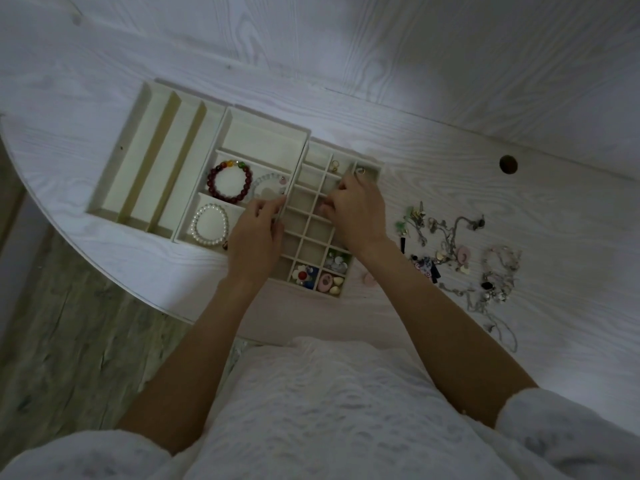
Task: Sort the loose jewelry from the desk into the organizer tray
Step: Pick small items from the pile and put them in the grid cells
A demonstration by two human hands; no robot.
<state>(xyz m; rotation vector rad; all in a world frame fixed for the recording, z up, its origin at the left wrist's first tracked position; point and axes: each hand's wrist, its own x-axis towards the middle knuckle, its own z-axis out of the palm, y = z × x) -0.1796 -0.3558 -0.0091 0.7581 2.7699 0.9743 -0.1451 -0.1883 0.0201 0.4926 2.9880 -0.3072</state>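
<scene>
The surface [433, 161] is whitewashed wood with plain grain and a matt finish. The trays [138, 157] look matt and cream, perhaps lined with cloth; the dim light leaves it unsure. The dark red bracelet [228, 181] has glossy beads, the white bracelet [210, 225] a pearly sheen. The loose chains [453, 237] look like dull metal. The floor [76, 334] is rough-grained wood.

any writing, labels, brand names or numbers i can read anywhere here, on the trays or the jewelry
None: no readable text shows in this view.
The organizer trays carry no label or brand mark that shows.
The loose jewelry pile on the desk is too small and dim to show any engraving or tag.
The red bead bracelet and pearl bracelet show no lettering.
</scene>
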